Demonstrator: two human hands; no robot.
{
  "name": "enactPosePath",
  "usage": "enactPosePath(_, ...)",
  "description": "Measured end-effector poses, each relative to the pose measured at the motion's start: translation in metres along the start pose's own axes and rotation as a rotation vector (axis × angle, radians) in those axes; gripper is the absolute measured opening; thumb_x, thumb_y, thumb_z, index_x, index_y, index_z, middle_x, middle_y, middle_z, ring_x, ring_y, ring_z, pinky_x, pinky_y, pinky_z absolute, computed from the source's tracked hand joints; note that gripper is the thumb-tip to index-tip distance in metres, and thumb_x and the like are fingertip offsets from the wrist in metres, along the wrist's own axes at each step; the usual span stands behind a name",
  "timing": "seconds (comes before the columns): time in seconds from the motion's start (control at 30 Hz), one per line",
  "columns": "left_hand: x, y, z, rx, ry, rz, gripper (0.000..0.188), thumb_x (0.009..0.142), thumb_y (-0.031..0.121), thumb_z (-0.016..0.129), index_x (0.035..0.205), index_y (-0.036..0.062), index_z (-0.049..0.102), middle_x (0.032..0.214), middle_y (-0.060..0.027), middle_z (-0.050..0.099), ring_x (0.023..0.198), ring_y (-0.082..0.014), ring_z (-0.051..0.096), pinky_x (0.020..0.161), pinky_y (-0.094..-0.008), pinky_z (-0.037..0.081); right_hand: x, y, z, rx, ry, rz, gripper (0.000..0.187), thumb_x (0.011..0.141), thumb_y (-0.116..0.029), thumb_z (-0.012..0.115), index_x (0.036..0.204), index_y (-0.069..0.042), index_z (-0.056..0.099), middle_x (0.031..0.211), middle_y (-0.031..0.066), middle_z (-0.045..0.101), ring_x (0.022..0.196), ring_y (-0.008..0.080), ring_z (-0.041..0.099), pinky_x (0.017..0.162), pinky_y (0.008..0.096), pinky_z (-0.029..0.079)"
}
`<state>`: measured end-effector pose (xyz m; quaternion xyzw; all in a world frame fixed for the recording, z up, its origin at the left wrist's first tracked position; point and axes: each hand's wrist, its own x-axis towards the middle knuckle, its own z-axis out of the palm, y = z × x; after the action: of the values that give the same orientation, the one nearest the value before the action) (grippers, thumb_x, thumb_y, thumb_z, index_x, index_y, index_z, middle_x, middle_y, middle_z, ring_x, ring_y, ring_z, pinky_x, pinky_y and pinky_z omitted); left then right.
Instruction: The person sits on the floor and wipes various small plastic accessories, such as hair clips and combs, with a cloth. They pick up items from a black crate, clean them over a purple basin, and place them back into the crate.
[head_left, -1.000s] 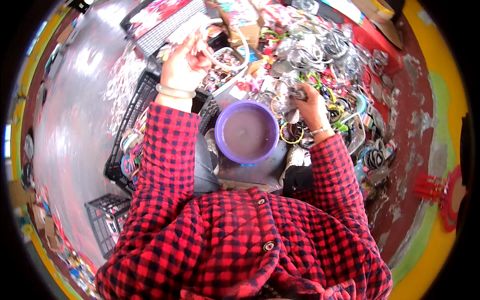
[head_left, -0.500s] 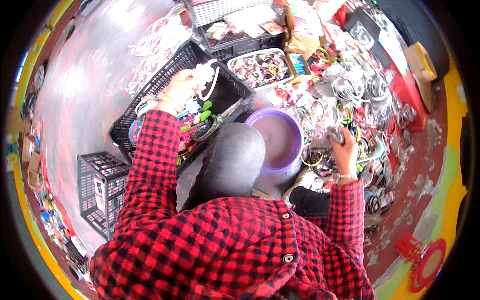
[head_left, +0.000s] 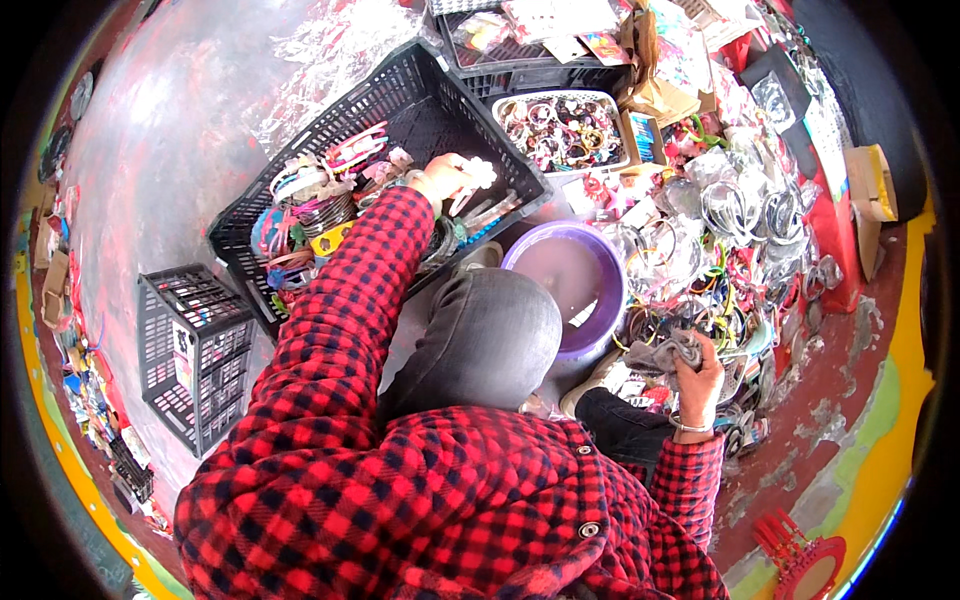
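My left hand (head_left: pixel 447 176) reaches into a black plastic crate (head_left: pixel 425 95) and grips a white headband (head_left: pixel 478 180) over other hair accessories inside. My right hand (head_left: pixel 700 372) is closed on a grey cloth (head_left: pixel 672 352) beside a purple plastic bowl (head_left: pixel 568 272). Both arms wear red and black checked sleeves. My knee in grey trousers (head_left: pixel 487 335) sits between the two hands.
A white tray of bangles (head_left: pixel 565 130) lies beyond the crate. Heaps of headbands and bangles (head_left: pixel 735 240) cover the floor at right. A smaller black crate (head_left: pixel 195 350) stands at left. A red stool (head_left: pixel 805 560) is at lower right.
My left hand has moved down into the black crate with the white headband. The view has swung left, and my right hand stays by the bowl.
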<state>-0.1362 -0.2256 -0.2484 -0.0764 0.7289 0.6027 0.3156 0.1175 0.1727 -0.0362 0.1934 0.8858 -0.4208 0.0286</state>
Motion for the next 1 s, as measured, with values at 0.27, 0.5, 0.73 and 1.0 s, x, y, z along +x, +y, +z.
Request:
enactPosePath(0.27, 0.073, -0.091, 0.033, -0.002, 0.088, 0.002, 0.015, 0.071, 0.004, 0.069, 0.083, -0.0006, 0.060, 0.079, -0.0080, 0.064, 0.066, -0.0157, 0.060, 0.058, -0.0296, 0.049, 0.006, -0.007, 0.004, 0.058, -0.019, 0.062, 0.038, 0.069, 0.010, 0.063, 0.102, -0.008, 0.060, 0.094, 0.0037, 0.062, 0.085, 0.0103, 0.057, 0.074, 0.0236, 0.047)
enactPosePath(0.5, 0.058, -0.048, 0.049, 0.379, -0.020, -0.129, 0.017, 0.078, 0.016, 0.064, 0.086, 0.0013, 0.063, 0.085, -0.0087, 0.065, 0.075, -0.0163, 0.061, 0.069, -0.0296, 0.048, 0.005, -0.006, 0.007, 0.077, -0.046, 0.114, 0.038, 0.069, 0.009, 0.063, 0.102, -0.008, 0.059, 0.095, 0.0049, 0.061, 0.080, 0.0120, 0.059, 0.062, 0.0244, 0.051)
enactPosePath(0.73, 0.045, -0.031, 0.040, 0.062, -0.244, -0.192, 0.035, 0.090, 0.039, 0.046, 0.079, 0.0097, 0.061, 0.071, 0.0004, 0.057, 0.062, -0.0092, 0.050, 0.054, -0.0252, 0.039, 0.006, 0.001, 0.008, -0.007, -0.030, 0.022, 0.038, 0.066, 0.007, 0.064, 0.102, -0.006, 0.059, 0.093, 0.0056, 0.061, 0.079, 0.0116, 0.059, 0.061, 0.0252, 0.050)
enactPosePath(1.0, 0.054, -0.069, 0.006, 0.018, -0.070, -0.296, 0.030, 0.089, 0.031, 0.048, 0.101, 0.0059, 0.058, 0.089, -0.0067, 0.062, 0.081, -0.0177, 0.058, 0.060, -0.0306, 0.046, 0.007, -0.005, 0.009, -0.038, -0.040, 0.059, 0.036, 0.066, 0.005, 0.064, 0.101, -0.005, 0.059, 0.091, 0.0063, 0.061, 0.083, 0.0140, 0.058, 0.073, 0.0262, 0.047)
